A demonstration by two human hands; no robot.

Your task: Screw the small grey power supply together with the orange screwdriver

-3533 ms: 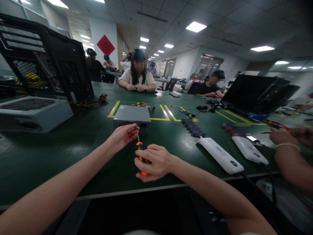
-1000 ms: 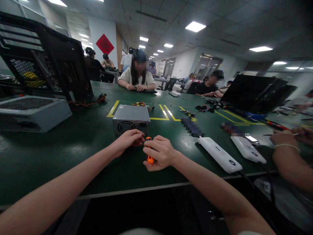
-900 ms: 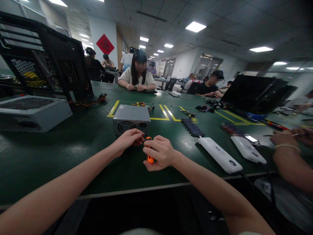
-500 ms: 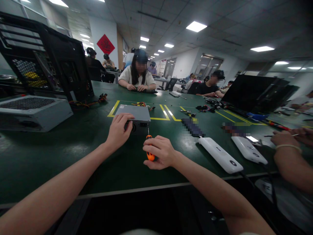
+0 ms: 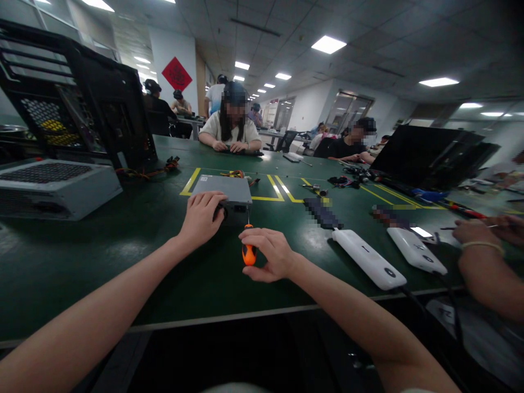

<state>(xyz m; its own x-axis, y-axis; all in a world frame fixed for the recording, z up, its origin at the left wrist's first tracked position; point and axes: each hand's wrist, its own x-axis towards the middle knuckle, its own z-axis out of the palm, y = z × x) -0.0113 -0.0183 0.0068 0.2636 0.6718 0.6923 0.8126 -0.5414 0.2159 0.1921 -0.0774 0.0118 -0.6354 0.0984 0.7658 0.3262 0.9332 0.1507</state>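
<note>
A grey computer power supply unit lies on the green table, its socket side facing me. Gripping its near left corner is my left hand, fingers on the top and thumb at the front face. My right hand holds an orange-and-black screwdriver by the handle, with fingers over the top and thumb below. The shaft points away from me toward the unit's front right edge, and its tip is too small to make out. Several coloured cables show behind the unit.
A larger grey power supply and an open black computer case stand at left. White power banks lie at right, near a co-worker's arm. Another black case is farther right. Across the table sits a person.
My right hand's fingers have loosened and shifted on the screwdriver, whose handle has turned and stands slightly more upright. My left hand has shifted slightly on the power supply unit.
</note>
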